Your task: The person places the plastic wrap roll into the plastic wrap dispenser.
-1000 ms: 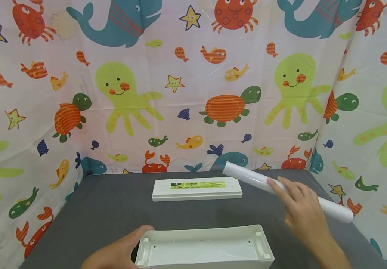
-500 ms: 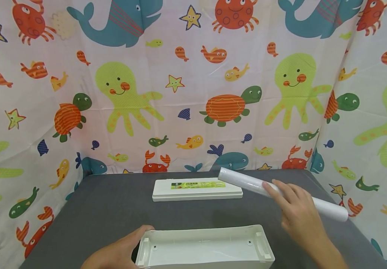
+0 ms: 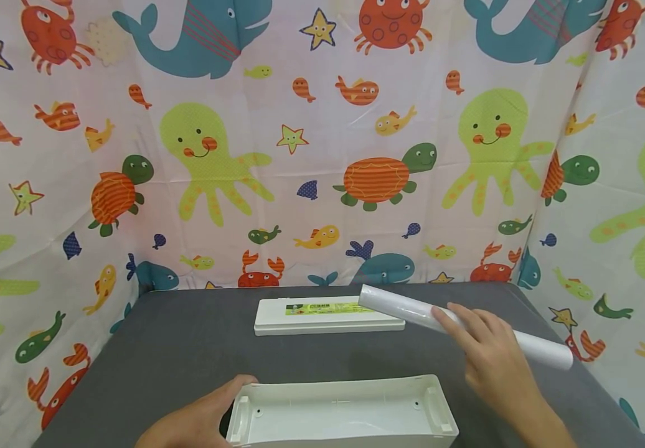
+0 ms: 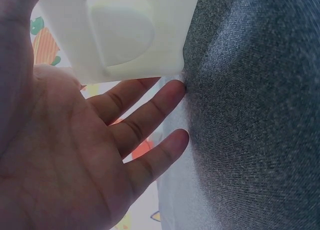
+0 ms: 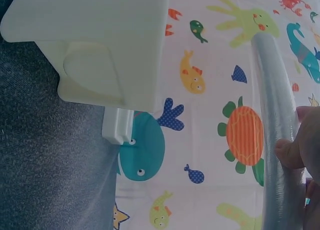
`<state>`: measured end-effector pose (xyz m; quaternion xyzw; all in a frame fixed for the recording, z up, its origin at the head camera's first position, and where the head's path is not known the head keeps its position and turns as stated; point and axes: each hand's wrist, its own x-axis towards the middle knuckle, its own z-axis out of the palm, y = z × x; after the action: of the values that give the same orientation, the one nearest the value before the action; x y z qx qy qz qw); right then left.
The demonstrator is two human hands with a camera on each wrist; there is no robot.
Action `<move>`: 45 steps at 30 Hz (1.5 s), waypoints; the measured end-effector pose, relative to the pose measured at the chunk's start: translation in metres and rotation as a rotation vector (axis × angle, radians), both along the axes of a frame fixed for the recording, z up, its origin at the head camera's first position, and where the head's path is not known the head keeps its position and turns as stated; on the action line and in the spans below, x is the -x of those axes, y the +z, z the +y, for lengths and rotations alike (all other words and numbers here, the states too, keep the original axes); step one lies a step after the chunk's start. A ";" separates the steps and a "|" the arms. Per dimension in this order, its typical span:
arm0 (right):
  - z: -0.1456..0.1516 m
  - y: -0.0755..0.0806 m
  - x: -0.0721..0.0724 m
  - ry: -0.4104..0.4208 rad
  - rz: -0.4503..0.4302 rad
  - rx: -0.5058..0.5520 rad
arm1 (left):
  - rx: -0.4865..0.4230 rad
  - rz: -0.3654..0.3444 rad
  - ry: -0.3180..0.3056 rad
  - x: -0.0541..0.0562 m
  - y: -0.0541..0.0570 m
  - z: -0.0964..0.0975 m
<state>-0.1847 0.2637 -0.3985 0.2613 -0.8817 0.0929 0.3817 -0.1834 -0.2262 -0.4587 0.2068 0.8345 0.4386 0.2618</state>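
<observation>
My right hand [image 3: 493, 354] grips a roll of plastic wrap [image 3: 395, 306] around its middle, holding it tilted above the table, its left end higher. In the right wrist view, the thumb presses the side of the shiny roll [image 5: 275, 90]. My left hand [image 3: 193, 414] holds the left end of an open white plastic box [image 3: 336, 417] at the near edge of the view. In the left wrist view, several fingers [image 4: 155, 112] reach past the end wall of the box [image 4: 125, 35], close to the grey cloth. The box's inside shows bare, with a raised support at each end.
A long white lid [image 3: 328, 325] with a green-yellow label lies farther back on the grey table [image 3: 199, 348]. The roll's left end overlaps the lid's right part in the head view. A curtain [image 3: 300, 205] printed with sea animals surrounds the table on three sides.
My right hand has moved the roll slightly left and, at its left end, lower. My left hand, the box and the lid stay where they were.
</observation>
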 end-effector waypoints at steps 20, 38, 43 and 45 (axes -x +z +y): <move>-0.007 -0.002 0.000 0.048 -0.004 -0.012 | 0.005 0.000 0.005 0.000 0.000 -0.002; -0.017 -0.010 0.000 0.096 -0.034 -0.031 | -0.006 -0.011 0.006 -0.001 0.000 -0.001; -0.020 -0.012 0.000 0.097 -0.056 -0.037 | -0.006 -0.005 0.009 -0.001 -0.001 -0.002; -0.023 -0.013 0.000 0.103 -0.063 -0.035 | -0.003 -0.006 0.010 -0.001 -0.001 -0.002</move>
<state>-0.1846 0.2411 -0.4117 0.3102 -0.8800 0.1050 0.3439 -0.1827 -0.2282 -0.4598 0.2018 0.8342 0.4415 0.2618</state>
